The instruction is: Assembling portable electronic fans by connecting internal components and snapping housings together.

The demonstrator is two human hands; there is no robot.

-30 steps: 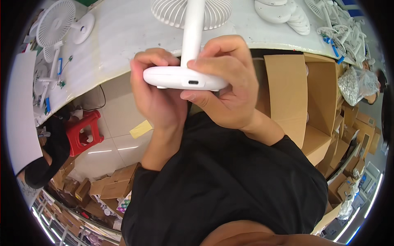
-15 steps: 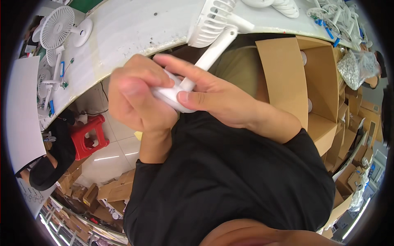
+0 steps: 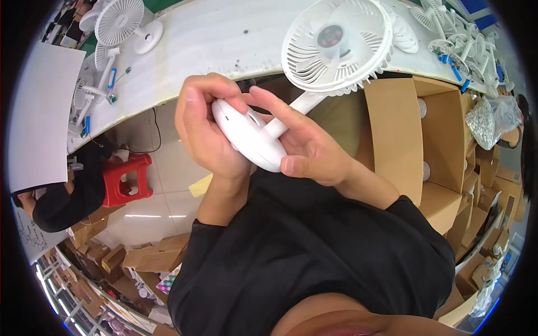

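A small white desk fan [image 3: 336, 45] with a round grille head, a short stem and an oval base [image 3: 246, 137] is tilted in front of my chest. My left hand [image 3: 204, 131] wraps the base from the left, thumb on its upper edge. My right hand [image 3: 305, 148] holds the base from the right and below, fingers stretched across it near the stem. The fan head points up toward the white table [image 3: 224, 45].
More white fans stand at the table's far left [image 3: 120, 22] and lie in a pile at the far right [image 3: 454, 39]. Open cardboard boxes [image 3: 426, 140] sit to my right. A red stool [image 3: 126, 179] and a dark-clothed person [image 3: 61, 204] are on the left.
The fan has tipped from upright to slanting up to the right, its head now fully in view. Both hands turned the base and shifted lower and left.
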